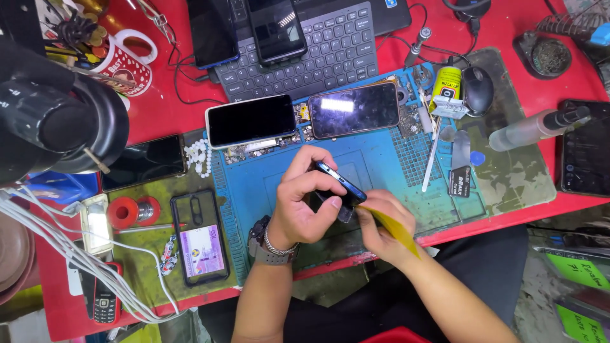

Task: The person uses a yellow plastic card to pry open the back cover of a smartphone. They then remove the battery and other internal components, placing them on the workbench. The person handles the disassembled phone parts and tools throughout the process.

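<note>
Phone (pixel 340 187), dark with a blue edge, is held tilted on its side above the near part of the blue mat (pixel 381 166). Left hand (pixel 304 200) fingers clench around it; right hand (pixel 381 225) fingers pinch a yellow pick (pixel 397 232) against its lower edge. Beyond, on the mat's far edge, lie two dark-screened phones (pixel 304 117), then a keyboard (pixel 318 51) on the red worktop (pixel 159 108).

I see a blue-edged black smartphone (pixel 340 185) against a thin yellow plastic card (pixel 395 228), over a blue gridded rubber work mat (pixel 381 162) on a red table (pixel 162 108); nearby stand a dark grey keyboard (pixel 318 54) and a red-patterned white mug (pixel 130 63).
</note>
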